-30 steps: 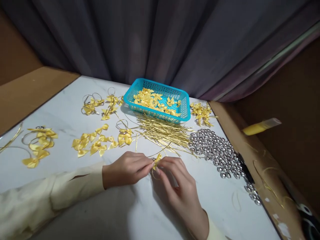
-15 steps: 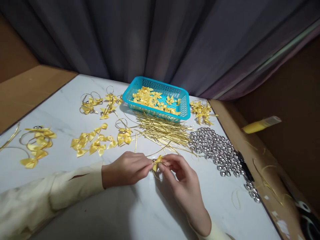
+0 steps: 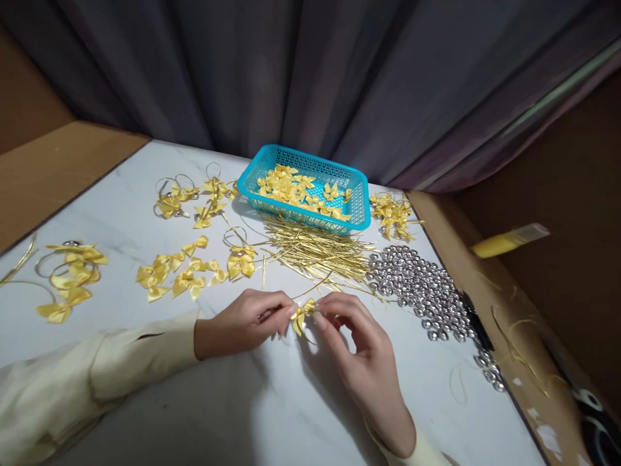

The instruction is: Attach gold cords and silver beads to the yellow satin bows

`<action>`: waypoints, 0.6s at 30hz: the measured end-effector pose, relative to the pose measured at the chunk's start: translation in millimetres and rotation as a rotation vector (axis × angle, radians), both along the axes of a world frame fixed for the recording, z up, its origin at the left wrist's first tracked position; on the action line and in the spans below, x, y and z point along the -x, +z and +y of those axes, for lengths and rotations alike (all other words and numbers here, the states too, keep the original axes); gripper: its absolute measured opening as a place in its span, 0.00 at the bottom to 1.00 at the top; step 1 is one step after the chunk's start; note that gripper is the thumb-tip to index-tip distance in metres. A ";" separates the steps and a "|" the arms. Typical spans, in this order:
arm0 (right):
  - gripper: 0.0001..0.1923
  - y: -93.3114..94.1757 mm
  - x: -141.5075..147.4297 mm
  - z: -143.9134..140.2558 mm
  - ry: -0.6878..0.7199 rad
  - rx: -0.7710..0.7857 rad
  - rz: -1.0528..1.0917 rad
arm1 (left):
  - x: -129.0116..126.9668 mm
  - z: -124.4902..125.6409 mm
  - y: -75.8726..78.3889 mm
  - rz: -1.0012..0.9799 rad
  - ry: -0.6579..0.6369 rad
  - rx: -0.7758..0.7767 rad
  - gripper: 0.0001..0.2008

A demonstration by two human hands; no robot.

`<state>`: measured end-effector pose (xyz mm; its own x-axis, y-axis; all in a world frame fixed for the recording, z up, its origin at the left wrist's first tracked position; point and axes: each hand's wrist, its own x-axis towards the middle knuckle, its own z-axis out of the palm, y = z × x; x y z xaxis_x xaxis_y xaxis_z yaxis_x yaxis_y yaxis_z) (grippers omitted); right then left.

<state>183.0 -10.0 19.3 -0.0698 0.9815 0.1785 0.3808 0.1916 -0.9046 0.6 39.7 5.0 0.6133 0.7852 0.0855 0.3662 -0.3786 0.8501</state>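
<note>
The little yellow bow [image 3: 301, 313] sits pinched between both hands, just above the desk [image 3: 272, 414] near the middle of its front half. The left hand [image 3: 245, 321] has thumb and fingertips clamped on the bow's left side, and the right hand [image 3: 361, 353] nips the right side with thumb and forefinger, other fingers spread loose. At the back edge, a blue mesh basket [image 3: 359, 208] holds a heap of yellow bows [image 3: 295, 189]
</note>
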 end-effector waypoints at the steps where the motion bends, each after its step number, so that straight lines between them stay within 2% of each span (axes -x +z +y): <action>1: 0.02 1.0 1.2 -1.0 0.009 -0.040 -0.054 | -0.3 -0.5 -0.4 -0.001 0.001 -0.009 0.15; 4: 0.04 2.7 5.0 -3.7 0.034 -0.146 -0.209 | -0.5 -1.2 -2.8 -0.013 0.014 -0.099 0.13; 7: 0.07 1.8 7.8 -5.3 0.075 -0.196 -0.319 | 0.0 -1.1 -4.8 -0.044 -0.043 -0.247 0.11; 11: 0.01 -1.2 7.6 -5.8 0.137 -0.179 -0.354 | 0.8 -0.8 -4.8 -0.028 -0.152 -0.361 0.13; 14: 0.06 -1.2 4.4 -5.4 0.159 -0.151 -0.294 | 1.0 -0.7 -3.8 -0.018 -0.151 -0.341 0.14; 18: 0.08 0.9 0.6 -3.4 0.105 -0.034 -0.131 | 0.8 -1.7 -2.3 -0.076 -0.051 -0.217 0.13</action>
<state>182.4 -13.4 20.2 -0.1963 0.9611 0.1943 0.4710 0.2662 -0.8410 -0.2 37.9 2.7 0.6369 0.7117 0.2964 0.2799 -0.5717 0.7712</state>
